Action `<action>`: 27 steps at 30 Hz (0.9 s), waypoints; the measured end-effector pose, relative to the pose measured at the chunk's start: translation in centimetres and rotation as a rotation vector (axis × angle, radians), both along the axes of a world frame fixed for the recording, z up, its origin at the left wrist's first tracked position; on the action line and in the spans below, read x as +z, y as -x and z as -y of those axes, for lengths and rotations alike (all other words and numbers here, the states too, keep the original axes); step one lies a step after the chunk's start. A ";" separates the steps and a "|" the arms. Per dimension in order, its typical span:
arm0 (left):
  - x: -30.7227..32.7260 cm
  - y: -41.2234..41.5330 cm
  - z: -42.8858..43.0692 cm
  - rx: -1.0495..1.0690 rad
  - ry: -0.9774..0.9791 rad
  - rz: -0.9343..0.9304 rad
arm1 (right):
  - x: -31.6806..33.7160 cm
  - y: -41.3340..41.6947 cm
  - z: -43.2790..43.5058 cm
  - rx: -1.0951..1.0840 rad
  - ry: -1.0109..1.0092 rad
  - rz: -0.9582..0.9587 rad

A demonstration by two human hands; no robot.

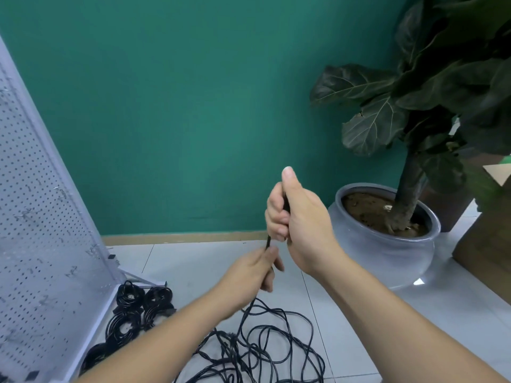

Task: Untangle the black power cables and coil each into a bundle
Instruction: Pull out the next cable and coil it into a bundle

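**A two-handed hold**

The right hand (301, 217) grips a black cable (267, 241); the left hand (254, 275) pinches it just below. It drops to a tangle (276, 346) on the floor (207, 261). Coiled bundles (138, 310) lie at its left edge, beside a pegboard (41, 203).

Coiled bundles (138, 313) left of tangled cables (265, 346)

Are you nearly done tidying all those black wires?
Not yet. Done: several coiled bundles lie beside the pegboard. In hand: the right hand grips one cable and the left hand pinches it just below. Left: a tangled pile on the floor to sort and coil.
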State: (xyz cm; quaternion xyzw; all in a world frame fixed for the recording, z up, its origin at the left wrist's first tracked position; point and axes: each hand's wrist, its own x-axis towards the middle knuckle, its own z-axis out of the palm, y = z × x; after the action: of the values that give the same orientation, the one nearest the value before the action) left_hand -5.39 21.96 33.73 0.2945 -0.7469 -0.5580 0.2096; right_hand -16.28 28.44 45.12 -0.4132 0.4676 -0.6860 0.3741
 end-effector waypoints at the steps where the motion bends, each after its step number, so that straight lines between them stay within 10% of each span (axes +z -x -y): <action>1: -0.7 0.4 -0.3 -0.023 0.023 0.055 | 0.1 0.4 0.1 -0.038 0.018 0.000; 9: -2.0 1.6 -2.3 -0.114 0.249 0.380 | -2.0 4.5 2.6 -0.297 -0.051 -0.408; 17: 3.5 0.7 -2.0 0.088 0.538 0.107 | -5.2 6.4 3.4 -0.273 -0.281 -0.786; 27: 7.5 -2.7 2.7 0.170 0.464 -0.135 | -5.2 1.4 1.6 0.147 -0.371 -0.238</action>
State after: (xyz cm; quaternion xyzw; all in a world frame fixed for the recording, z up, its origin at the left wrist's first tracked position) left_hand -2.65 19.23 41.28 0.2623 -0.8118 -0.3706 0.3671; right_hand -17.63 26.81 39.96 -0.4485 0.5951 -0.5057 0.4348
